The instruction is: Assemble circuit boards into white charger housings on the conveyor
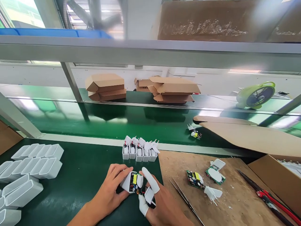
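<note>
Circuit board [134,182] at the mouth of the white case [126,181], over the table [82,169]! Left hand [112,185] clamps the case, right hand [157,199] pinches the plug part [149,194]; keep everything square, ease gently, though seating depth's hard to tell.

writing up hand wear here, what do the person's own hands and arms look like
The right hand wears smooth, white, rubber-looking finger cots on thumb and index finger. The left hand and forearm are bare; no sleeve or watch shows on either side.
</note>
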The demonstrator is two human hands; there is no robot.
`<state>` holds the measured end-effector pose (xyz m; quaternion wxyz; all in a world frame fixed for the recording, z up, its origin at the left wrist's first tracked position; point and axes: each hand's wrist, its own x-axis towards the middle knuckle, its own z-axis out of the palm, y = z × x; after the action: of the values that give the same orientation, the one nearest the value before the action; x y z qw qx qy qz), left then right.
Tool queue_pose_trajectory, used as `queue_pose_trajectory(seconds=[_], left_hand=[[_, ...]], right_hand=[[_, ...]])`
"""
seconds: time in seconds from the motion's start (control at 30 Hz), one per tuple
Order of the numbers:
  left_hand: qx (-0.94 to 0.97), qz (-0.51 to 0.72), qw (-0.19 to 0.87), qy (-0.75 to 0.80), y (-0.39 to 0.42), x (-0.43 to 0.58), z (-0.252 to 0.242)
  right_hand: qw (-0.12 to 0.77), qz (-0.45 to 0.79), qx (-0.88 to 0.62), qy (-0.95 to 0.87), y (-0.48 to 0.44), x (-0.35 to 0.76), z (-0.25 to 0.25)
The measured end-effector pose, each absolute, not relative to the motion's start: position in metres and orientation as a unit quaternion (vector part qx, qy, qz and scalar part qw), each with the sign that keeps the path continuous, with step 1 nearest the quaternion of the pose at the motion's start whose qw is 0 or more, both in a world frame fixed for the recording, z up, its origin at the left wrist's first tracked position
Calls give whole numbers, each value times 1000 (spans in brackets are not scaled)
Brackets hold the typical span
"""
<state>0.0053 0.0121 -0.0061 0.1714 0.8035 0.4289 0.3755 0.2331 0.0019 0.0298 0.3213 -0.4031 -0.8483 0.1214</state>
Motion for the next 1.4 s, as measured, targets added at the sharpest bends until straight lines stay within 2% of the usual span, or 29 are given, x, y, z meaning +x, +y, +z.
queue_pose_trajectory(seconds=[0.37,0.87,1.0,1.13,1.4], left_hand=[[801,371,187,431,12,4,-7],[800,359,232,421,11,2,-8],[801,359,268,396,13,4,-5],[799,358,323,360,12,8,-2],[791,418,251,370,12,12,-7]], right_hand=[[279,140,-411,-856,1,236,22],[277,159,-401,-859,1,234,30],[278,173,-390,-861,1,236,27],[316,161,-379,-855,0,239,24],[355,82,-340,-867,-2,235,22]])
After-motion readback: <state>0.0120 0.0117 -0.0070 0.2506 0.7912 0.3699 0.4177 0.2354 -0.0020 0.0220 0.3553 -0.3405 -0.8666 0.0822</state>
